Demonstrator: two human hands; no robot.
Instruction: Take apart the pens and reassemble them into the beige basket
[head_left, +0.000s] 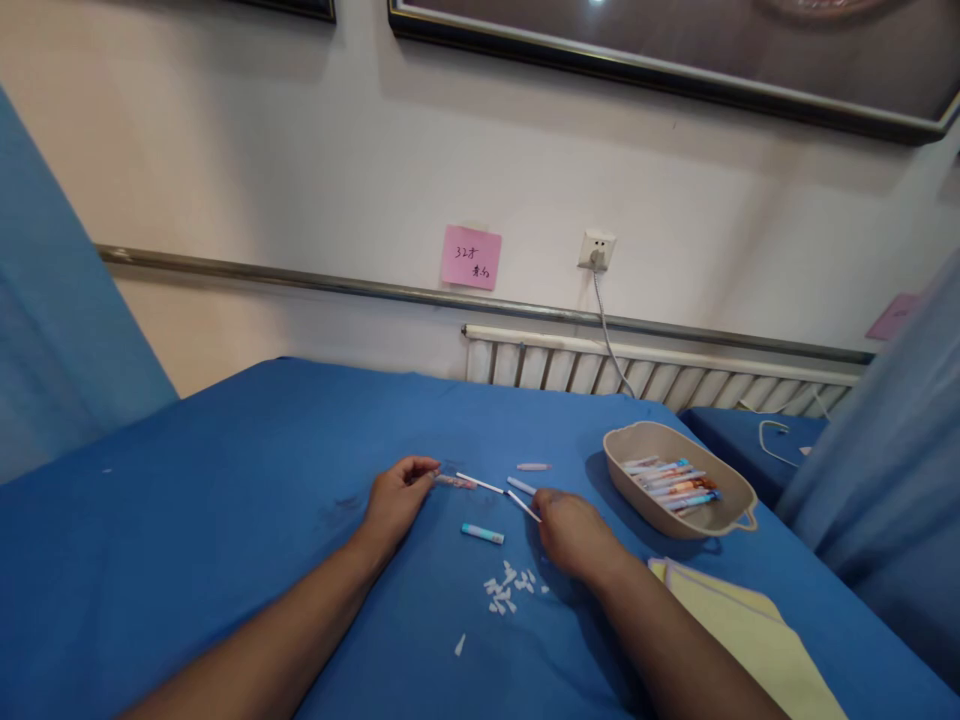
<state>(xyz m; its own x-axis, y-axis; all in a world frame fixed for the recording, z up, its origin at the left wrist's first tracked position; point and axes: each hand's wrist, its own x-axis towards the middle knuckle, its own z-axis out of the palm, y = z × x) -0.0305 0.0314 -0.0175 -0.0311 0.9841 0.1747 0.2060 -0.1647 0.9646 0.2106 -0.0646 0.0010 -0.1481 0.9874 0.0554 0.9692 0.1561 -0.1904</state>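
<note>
My left hand (397,497) is closed, thumb and fingers pinching the near end of a pinkish patterned pen barrel (459,482) just above the blue sheet. A thin white stick (480,483) extends from beside that barrel towards the right. In my right hand (576,532), also closed, is another thin white stick (523,506) with a dark tip, which points at the end of the first one. Between the hands lies a teal-and-white pen barrel (482,534). Beyond my right hand are a pale blue barrel (521,486) and a pale pink barrel (533,467).
Several small white pointed pieces (508,588) lie scattered nearer me, one apart (460,645). On the right stands a beige basin (637,500) of colourful pens (679,487), with folded yellow cloth (735,620) before it. A radiator (570,362) runs along the wall.
</note>
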